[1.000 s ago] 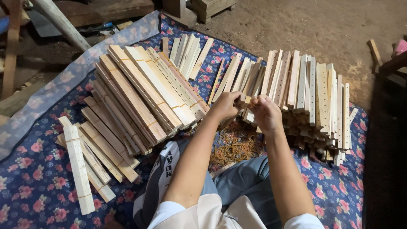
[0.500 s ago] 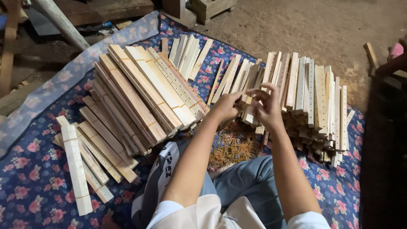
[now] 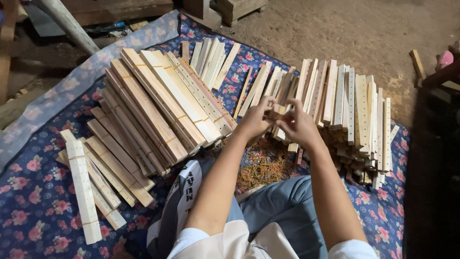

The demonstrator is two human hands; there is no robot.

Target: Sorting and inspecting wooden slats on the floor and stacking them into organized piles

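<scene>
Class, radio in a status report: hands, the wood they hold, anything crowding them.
Left hand and right hand both gripping a few wooden slats. Loose slat pile close on the right. Rubber bands heaped below.

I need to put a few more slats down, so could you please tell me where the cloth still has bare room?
Bare floral cloth shows at the near left, beside the single banded bundle, and at the near right below the loose slat pile. It is crowded where both hands meet, between the stacked bundles and that pile, with rubber bands beneath.
</scene>
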